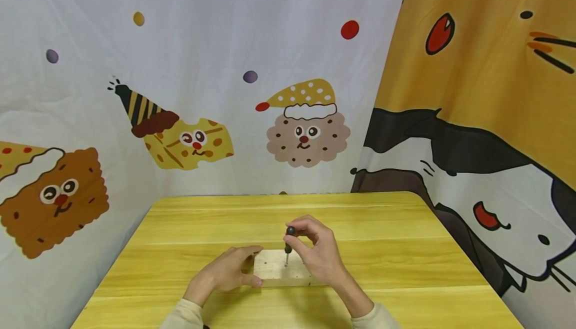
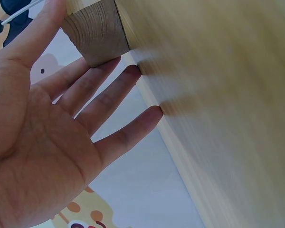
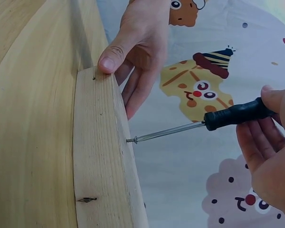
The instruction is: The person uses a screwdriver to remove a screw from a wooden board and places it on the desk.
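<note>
A pale wooden block (image 1: 271,273) lies flat on the table. My left hand (image 1: 228,270) holds its left end, thumb on the near side and fingers along the far side. In the left wrist view the block's end grain (image 2: 99,35) shows between thumb and fingers. My right hand (image 1: 320,254) grips the black handle of a screwdriver (image 3: 237,114) near its end. The shaft points down at the block, and its tip meets a screw (image 3: 131,140). Part of the screw's thread stands above the block's top face.
The yellow wood-grain table (image 1: 189,224) extends around the block. Behind it hangs a white curtain (image 1: 202,44) with cartoon prints, and an orange cartoon curtain (image 1: 490,79) is at the right. The block has a dark knot (image 3: 87,199) on its side.
</note>
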{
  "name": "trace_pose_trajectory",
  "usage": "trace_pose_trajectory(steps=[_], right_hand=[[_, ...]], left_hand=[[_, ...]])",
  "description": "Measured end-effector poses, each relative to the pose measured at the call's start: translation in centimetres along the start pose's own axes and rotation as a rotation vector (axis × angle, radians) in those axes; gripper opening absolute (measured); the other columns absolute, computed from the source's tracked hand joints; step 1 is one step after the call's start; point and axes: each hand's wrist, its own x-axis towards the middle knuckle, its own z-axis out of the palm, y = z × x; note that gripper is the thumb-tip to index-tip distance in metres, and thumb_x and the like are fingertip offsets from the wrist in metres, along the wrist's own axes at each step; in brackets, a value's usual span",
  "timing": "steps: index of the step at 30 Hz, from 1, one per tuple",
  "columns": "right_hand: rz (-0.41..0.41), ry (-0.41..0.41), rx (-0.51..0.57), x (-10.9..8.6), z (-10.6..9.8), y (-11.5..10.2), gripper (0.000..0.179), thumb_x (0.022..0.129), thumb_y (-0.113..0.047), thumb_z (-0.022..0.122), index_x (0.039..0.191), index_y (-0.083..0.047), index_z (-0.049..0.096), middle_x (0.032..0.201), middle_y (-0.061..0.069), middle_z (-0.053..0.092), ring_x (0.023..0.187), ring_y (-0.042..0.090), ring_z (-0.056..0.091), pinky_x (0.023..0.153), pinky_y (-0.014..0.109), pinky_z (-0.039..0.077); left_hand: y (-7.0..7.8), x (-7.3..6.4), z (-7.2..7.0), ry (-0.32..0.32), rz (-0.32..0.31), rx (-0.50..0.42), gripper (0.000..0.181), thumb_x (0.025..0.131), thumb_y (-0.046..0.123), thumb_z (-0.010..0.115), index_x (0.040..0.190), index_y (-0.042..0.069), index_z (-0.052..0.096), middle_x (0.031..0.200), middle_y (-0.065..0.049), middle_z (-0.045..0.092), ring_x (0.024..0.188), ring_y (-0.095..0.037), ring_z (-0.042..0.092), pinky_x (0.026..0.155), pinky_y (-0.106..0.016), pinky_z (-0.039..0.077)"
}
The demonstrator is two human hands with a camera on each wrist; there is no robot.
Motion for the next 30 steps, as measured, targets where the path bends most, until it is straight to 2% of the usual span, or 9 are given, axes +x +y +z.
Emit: trace_pose_trajectory(steps=[4,6,11,14,15,20,30], right_hand=[[-0.025,-0.014,-0.028,0.01,-0.07,0.06,0.026,0.103,0.003,0.079,0.127,-0.006,0.079,0.115,0.014,0.078,0.104,0.012,0.077,0.098,0.031,0.070],[-0.032,-0.023,-0.039,0.01,-0.09,0.00,0.026,0.105,0.003,0.076,0.129,-0.004,0.077,0.116,0.015,0.079,0.104,0.019,0.078,0.099,0.031,0.070],[0.001,-0.033,-0.038,0.05,-0.12,-0.23,0.026,0.109,0.002,0.070,0.134,-0.002,0.073,0.122,0.020,0.080,0.110,0.031,0.080,0.101,0.030,0.069],[0.020,-0.016,-0.027,-0.02,-0.08,-0.12,0.026,0.109,0.002,0.071,0.134,-0.002,0.073,0.123,0.023,0.079,0.109,0.027,0.079,0.100,0.029,0.068],[0.021,-0.008,-0.024,-0.04,-0.06,-0.07,0.025,0.108,0.001,0.072,0.133,-0.002,0.073,0.122,0.024,0.079,0.108,0.022,0.079,0.100,0.028,0.068],[0.038,0.026,-0.024,-0.03,0.05,-0.05,0.025,0.103,0.003,0.079,0.126,-0.007,0.077,0.116,0.018,0.082,0.103,0.006,0.078,0.095,0.028,0.070],[0.063,0.051,-0.003,-0.03,0.14,-0.15,0.026,0.100,0.002,0.083,0.123,-0.006,0.076,0.113,0.021,0.083,0.098,0.005,0.079,0.093,0.026,0.070]], left_hand=[[0.01,0.02,0.02,0.007,-0.003,0.004,0.092,0.094,0.041,0.093,0.165,-0.003,0.052,0.163,-0.027,0.062,0.151,-0.050,0.061,0.123,-0.072,0.049],[0.04,0.03,0.01,0.009,-0.004,0.008,0.092,0.094,0.042,0.093,0.164,-0.003,0.053,0.163,-0.027,0.062,0.151,-0.050,0.060,0.124,-0.072,0.049],[0.07,0.06,-0.04,0.012,0.001,0.019,0.092,0.093,0.042,0.093,0.164,-0.003,0.054,0.163,-0.027,0.062,0.151,-0.049,0.061,0.124,-0.072,0.049],[0.06,0.06,-0.05,0.010,0.002,0.016,0.092,0.093,0.042,0.093,0.164,-0.002,0.054,0.163,-0.027,0.062,0.151,-0.049,0.061,0.124,-0.072,0.049],[0.07,0.03,-0.06,0.009,-0.001,0.012,0.092,0.094,0.042,0.093,0.164,-0.002,0.053,0.163,-0.027,0.062,0.152,-0.050,0.060,0.124,-0.072,0.049],[-0.06,0.05,0.07,0.004,-0.007,0.008,0.093,0.094,0.044,0.091,0.165,-0.002,0.052,0.164,-0.027,0.061,0.152,-0.049,0.060,0.124,-0.071,0.050],[-0.04,0.01,0.12,0.005,-0.013,0.010,0.093,0.094,0.044,0.091,0.165,-0.002,0.052,0.164,-0.027,0.061,0.152,-0.049,0.060,0.125,-0.071,0.049]])
